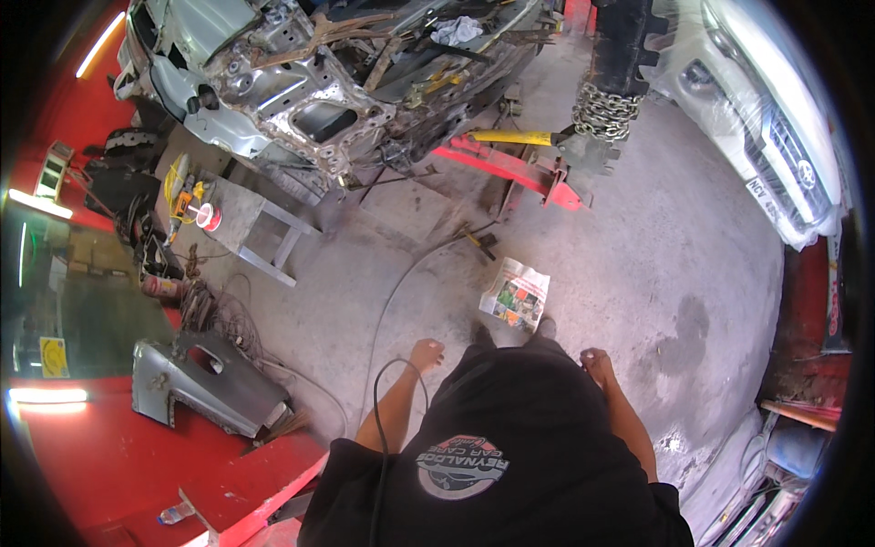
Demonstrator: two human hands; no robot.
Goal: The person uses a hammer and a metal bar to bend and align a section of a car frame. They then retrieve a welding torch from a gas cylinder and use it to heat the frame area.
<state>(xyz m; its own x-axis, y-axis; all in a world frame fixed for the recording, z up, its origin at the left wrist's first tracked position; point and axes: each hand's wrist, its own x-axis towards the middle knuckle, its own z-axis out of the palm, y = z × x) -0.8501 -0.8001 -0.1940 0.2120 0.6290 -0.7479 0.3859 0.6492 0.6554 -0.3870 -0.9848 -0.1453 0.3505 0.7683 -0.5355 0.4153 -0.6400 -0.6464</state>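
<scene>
My left hand point(427, 354) hangs beside my body over the concrete floor, its fingers loosely bent and a little apart, with nothing visible in it. A thin black cable point(387, 401) loops past the left forearm. My right hand point(597, 365) is by my right side, fingers curled in; whether anything is inside them is hidden. In front of my shoes, between the two hands, a printed newspaper sheet point(517, 294) lies on the floor. Beyond it rests a small dark tool with a yellowish part point(480, 242). Neither hand touches these.
A stripped car body point(319, 100) stands ahead, beside a red frame arm point(510, 164) and hanging chain point(605, 117). At the right is a plastic-covered white vehicle point(756, 118). Left are a low bench point(239, 211) with a yellow drill point(182, 202), tangled cables point(214, 310) and a grey fender point(214, 383).
</scene>
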